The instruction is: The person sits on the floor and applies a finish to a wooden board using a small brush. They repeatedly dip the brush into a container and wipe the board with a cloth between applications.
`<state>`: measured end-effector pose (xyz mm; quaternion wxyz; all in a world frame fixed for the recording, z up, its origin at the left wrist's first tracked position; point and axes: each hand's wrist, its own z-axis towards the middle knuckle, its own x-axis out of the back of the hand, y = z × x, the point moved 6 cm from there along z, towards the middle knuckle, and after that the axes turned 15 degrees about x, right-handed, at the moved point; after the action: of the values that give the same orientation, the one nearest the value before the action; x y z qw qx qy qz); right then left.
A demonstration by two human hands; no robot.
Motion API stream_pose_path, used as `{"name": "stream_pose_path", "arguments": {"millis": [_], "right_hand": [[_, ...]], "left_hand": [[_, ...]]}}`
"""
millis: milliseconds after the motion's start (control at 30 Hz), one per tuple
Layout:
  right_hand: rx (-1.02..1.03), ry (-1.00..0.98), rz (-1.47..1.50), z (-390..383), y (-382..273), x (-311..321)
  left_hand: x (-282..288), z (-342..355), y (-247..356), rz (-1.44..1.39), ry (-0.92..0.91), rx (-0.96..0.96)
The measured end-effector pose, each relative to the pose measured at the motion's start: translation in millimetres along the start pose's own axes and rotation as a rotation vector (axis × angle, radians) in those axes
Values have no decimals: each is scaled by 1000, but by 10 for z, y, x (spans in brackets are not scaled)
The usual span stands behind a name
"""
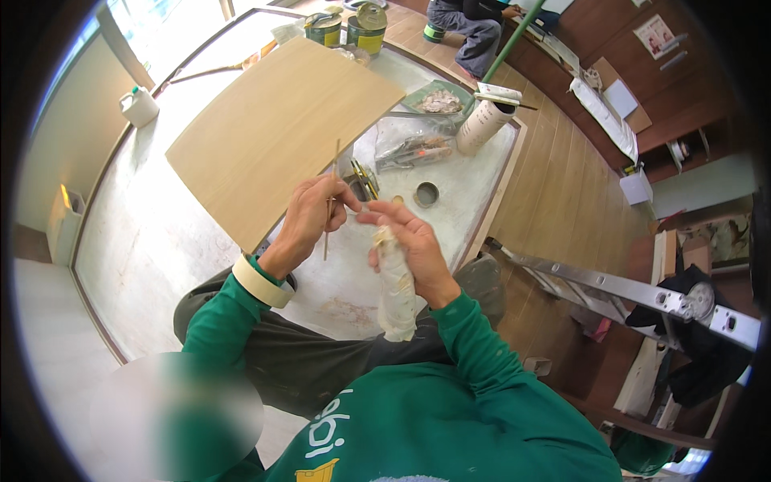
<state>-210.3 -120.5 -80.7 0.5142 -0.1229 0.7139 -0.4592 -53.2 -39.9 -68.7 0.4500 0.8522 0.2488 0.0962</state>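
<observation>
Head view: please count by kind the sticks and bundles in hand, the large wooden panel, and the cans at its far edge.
Thin stick, left hand: 1
White bundle, right hand: 1
Wooden panel: 1
Green-and-yellow cans: 2
Total: 5

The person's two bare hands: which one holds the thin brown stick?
The left hand, with a cream band around its green sleeve, holds the thin brown stick; the right hand instead holds a white, crumpled, elongated bundle.

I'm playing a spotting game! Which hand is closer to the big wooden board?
Left. The left hand appears just beside the board's near edge, while the right hand is farther away, off to the right.
</observation>
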Motion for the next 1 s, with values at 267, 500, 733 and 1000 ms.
{"name": "stream_pose_path", "arguments": {"millis": [267, 500, 733, 1000], "right_hand": [[18, -81, -271, -191, 315, -204], [311, 169, -621, -126, 182, 118], [478, 311, -756, -144, 66, 218], [520, 338, -681, -51, 52, 320]], "left_hand": [[-312, -152, -7, 78, -74, -272], [-234, -351, -183, -64, 336, -363], [-713, -508, -641, -111, 306, -353], [-812, -493, -544, -275, 342, -527]]}}
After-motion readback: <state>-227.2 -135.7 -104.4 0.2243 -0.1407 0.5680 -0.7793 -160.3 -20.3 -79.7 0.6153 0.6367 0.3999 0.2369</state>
